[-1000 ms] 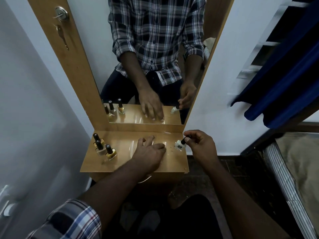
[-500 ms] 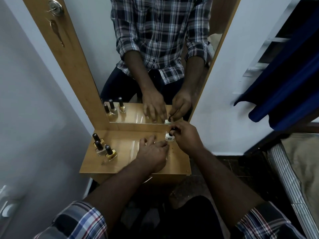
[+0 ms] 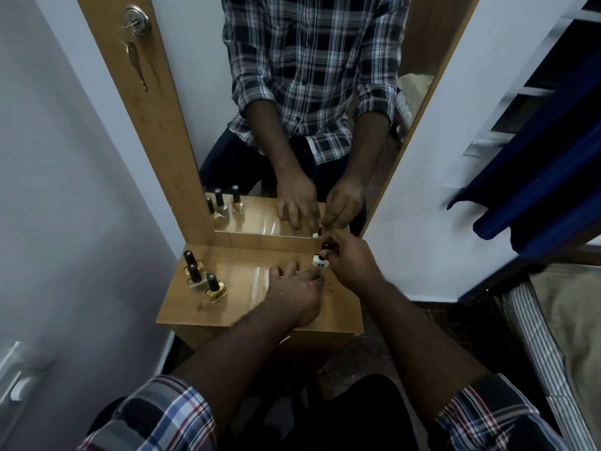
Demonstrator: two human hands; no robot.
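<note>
A small white nail polish bottle (image 3: 320,263) with a black cap stands on the wooden shelf (image 3: 247,307) near the mirror's lower right corner. My right hand (image 3: 349,263) pinches its black cap from the right. My left hand (image 3: 294,294) lies flat on the shelf with fingers spread, its fingertips just left of the bottle. Three gold nail polish bottles (image 3: 203,278) with black caps stand together at the shelf's left end.
A tall mirror (image 3: 309,109) in a wooden frame rises behind the shelf and reflects me and the bottles. A lock with a key (image 3: 136,21) sits on the frame's upper left. A dark blue cloth (image 3: 536,177) hangs at right above a striped mattress (image 3: 549,353).
My right hand carried the white bottle from the shelf's right edge inward and set it close to the mirror. My left hand stayed flat on the shelf.
</note>
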